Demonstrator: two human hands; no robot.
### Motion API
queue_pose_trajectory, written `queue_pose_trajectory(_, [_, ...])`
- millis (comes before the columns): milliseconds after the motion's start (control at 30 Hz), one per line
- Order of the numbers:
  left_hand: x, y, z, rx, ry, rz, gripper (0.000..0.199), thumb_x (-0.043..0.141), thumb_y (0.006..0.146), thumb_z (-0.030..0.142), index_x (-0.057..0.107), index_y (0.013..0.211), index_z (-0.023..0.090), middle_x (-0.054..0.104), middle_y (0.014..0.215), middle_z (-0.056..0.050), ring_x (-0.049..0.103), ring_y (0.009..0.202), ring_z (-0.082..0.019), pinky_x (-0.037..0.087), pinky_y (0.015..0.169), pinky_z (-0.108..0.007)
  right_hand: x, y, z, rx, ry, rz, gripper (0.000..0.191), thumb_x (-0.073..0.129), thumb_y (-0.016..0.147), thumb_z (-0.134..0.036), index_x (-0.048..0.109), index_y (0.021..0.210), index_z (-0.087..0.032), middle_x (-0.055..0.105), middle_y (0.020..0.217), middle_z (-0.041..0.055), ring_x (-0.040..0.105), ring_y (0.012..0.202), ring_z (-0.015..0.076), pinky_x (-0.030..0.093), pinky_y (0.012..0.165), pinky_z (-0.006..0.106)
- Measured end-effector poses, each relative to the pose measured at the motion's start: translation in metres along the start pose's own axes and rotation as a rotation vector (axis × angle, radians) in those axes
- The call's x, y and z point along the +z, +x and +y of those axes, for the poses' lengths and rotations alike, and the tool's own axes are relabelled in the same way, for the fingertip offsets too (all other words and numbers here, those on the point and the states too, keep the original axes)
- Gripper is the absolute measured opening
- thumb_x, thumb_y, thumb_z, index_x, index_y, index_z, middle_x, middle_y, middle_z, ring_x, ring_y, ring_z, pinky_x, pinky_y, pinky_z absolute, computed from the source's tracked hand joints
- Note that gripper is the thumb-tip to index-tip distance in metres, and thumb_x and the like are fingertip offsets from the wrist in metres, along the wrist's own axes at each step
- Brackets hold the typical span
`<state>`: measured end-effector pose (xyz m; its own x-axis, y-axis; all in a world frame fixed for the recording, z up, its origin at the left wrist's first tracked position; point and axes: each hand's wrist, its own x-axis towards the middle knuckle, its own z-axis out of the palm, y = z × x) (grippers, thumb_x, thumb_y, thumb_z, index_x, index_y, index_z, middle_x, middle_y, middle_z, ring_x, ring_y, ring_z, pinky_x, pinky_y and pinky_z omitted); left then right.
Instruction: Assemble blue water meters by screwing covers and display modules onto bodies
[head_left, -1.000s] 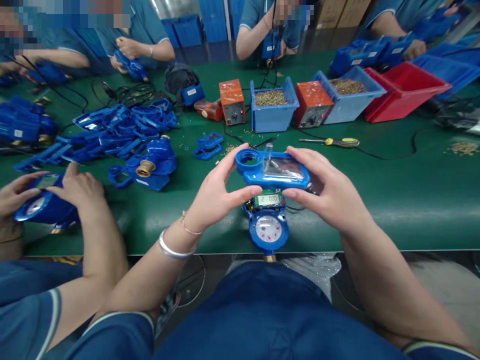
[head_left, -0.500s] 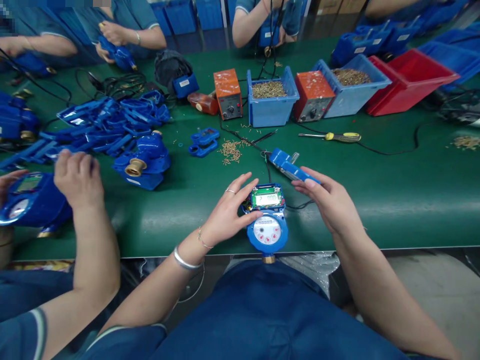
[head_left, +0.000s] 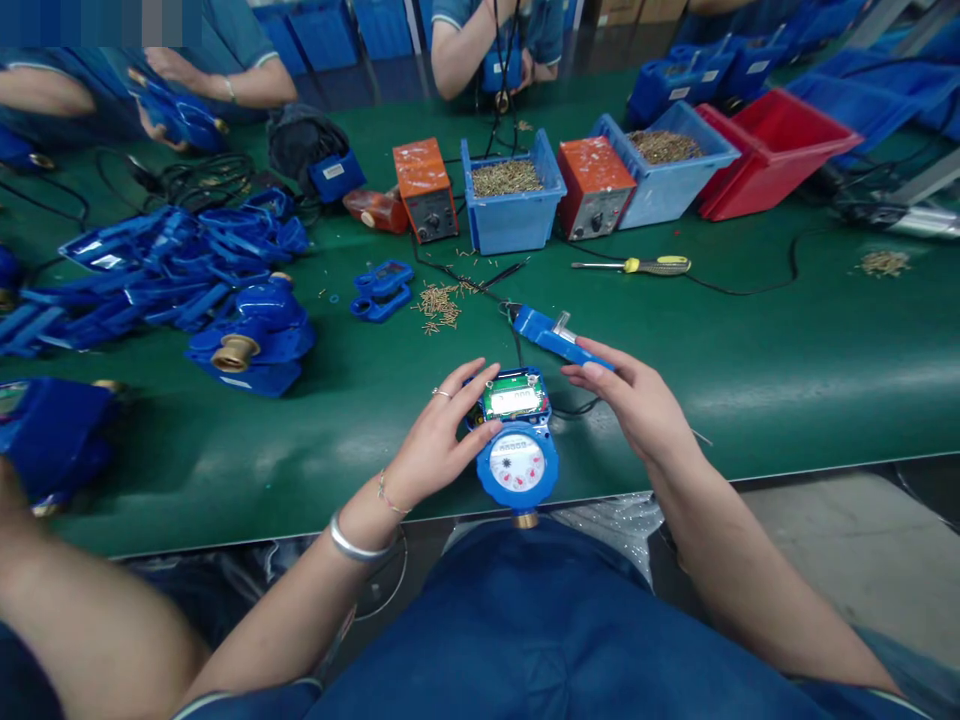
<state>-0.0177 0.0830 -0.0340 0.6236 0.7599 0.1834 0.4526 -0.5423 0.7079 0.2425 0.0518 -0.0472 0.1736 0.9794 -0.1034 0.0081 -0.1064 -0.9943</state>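
The left hand, fingers spread, touches the open meter between both hands, probably steadying it; the right hand pinches the blue cover, apparently aside to expose the display.

Through my faraway camera I see a long green bench stretching across the room. Light makes a soft, pale shine along its near edge. Past its far side I see dark floor, big blue boxes at the back, and brown boxes farther right.
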Motion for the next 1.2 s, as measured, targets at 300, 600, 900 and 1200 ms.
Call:
queue_pose_trajectory(300, [0.003,-0.003,-0.004,-0.028,-0.008,0.022,0.070,0.059,0.090,0.044,0.028,0.149,0.024,0.035,0.153,-0.014,0.032,0.142,-0.028,0.031,0.117,-0.050,-0.003,-0.003,-0.012,-0.005,-0.034,0.000,0.063,0.070,0.081,-0.052,0.056,0.133,-0.019,0.065,0.122,0.0108,0.062,0.113,0.0255,0.044,0.107,0.050])
queue_pose_trajectory(600, [0.002,-0.003,0.000,-0.062,0.003,-0.014,0.061,0.053,0.093,0.042,0.032,0.147,0.021,0.036,0.151,-0.014,0.032,0.142,-0.027,0.029,0.117,-0.050,-0.021,-0.006,0.030,-0.329,-0.705,0.340,0.069,0.069,0.081,-0.049,0.051,0.137,-0.013,0.050,0.135,0.0164,0.049,0.127,0.0282,0.039,0.112,0.046])
queue_pose_trajectory(900, [0.000,-0.005,0.001,-0.106,-0.004,-0.006,0.059,0.054,0.093,0.042,0.036,0.145,0.023,0.039,0.149,-0.013,0.033,0.141,-0.027,0.027,0.118,-0.050,-0.059,0.007,0.066,-0.302,-0.824,0.471,0.069,0.065,0.083,-0.046,0.045,0.139,-0.011,0.048,0.133,0.0189,0.046,0.127,0.0309,0.039,0.110,0.048])
queue_pose_trajectory(1200, [0.001,-0.009,-0.004,-0.169,-0.021,0.011,0.058,0.053,0.093,0.042,0.037,0.145,0.024,0.039,0.150,-0.012,0.032,0.141,-0.029,0.026,0.118,-0.051,-0.078,0.027,0.077,-0.214,-0.911,0.506,0.069,0.069,0.078,-0.039,0.050,0.137,-0.010,0.039,0.145,0.0213,0.036,0.135,0.0381,0.032,0.112,0.056])
